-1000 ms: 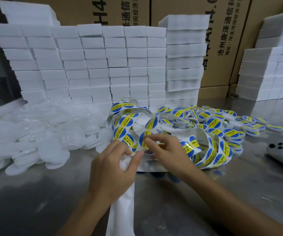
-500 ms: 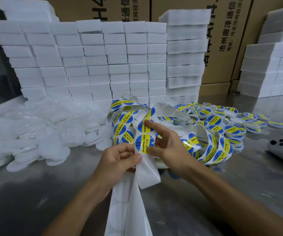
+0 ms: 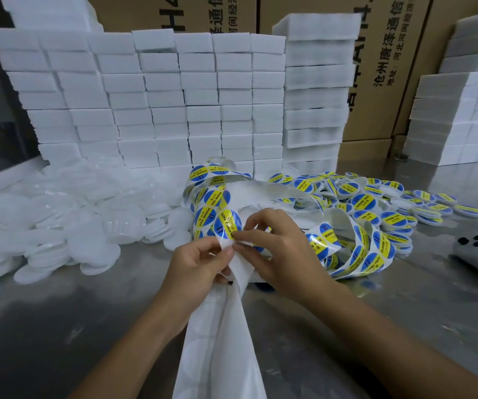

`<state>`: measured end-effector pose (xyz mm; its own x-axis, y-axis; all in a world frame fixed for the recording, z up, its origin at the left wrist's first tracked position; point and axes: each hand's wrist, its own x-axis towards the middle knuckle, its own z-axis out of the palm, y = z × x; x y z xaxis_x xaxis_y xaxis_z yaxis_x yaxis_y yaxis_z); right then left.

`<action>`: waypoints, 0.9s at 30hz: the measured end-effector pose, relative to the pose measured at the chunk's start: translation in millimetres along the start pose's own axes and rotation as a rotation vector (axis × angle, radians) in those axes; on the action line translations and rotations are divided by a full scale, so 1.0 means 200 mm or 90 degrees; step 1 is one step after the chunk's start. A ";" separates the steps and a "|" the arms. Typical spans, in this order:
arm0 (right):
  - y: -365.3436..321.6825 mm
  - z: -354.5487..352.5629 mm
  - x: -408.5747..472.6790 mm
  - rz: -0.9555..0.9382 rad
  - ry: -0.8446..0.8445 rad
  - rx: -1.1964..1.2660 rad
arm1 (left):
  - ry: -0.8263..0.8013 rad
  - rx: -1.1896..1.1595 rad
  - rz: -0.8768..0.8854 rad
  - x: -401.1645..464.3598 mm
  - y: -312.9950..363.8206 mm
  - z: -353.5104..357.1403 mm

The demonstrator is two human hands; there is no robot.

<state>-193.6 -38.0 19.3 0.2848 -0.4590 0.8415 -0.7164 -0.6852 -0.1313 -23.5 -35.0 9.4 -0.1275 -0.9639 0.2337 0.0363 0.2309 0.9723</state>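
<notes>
Above the table (image 3: 59,326), the left hand (image 3: 200,266) grips the backing strip (image 3: 226,335) and the right hand (image 3: 284,254) pinches a sticker (image 3: 227,226) by its edge; peeling slowly and low should keep it uncreased.

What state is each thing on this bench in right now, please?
backing strip, bare below the hands, hanging toward the person
sticker, on the strip, edge apparently lifting
left hand, grips the backing strip
right hand, pinches the sticker's edge
labelled lids, loose heap, right
plain lids, loose heap, left
foam blocks, stacked in columns
cardboard boxes, closed, behind
</notes>
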 end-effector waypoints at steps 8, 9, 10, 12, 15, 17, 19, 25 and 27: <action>0.00 0.02 -0.01 -0.080 0.015 -0.071 | 0.003 0.227 0.156 0.02 -0.01 -0.02; -0.01 0.02 0.00 -0.086 0.022 -0.079 | 0.000 0.250 0.169 0.01 -0.01 -0.02; -0.01 0.02 0.00 -0.093 0.026 -0.086 | -0.004 0.252 0.168 0.01 -0.01 -0.02; -0.02 0.02 0.00 -0.107 0.023 -0.089 | -0.006 0.220 0.148 0.01 0.00 -0.01; -0.02 0.02 0.00 -0.110 0.008 -0.093 | -0.011 0.200 0.137 0.00 0.01 -0.01; -0.01 0.02 0.00 -0.110 -0.002 -0.106 | -0.012 0.204 0.130 0.00 0.01 -0.01; -0.02 0.01 0.00 -0.107 -0.020 -0.114 | -0.008 0.205 0.121 0.00 0.01 -0.01; -0.06 0.01 -0.02 0.121 -0.050 0.079 | -0.019 0.204 0.088 0.00 0.01 -0.01; -0.06 0.01 -0.01 0.302 -0.061 0.216 | -0.004 0.202 0.072 0.01 0.00 -0.01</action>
<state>-184.1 -30.5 17.1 0.0515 -0.7977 0.6009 -0.5401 -0.5283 -0.6551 -21.2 -36.4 9.1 -0.1465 -0.9295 0.3385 -0.2595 0.3664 0.8936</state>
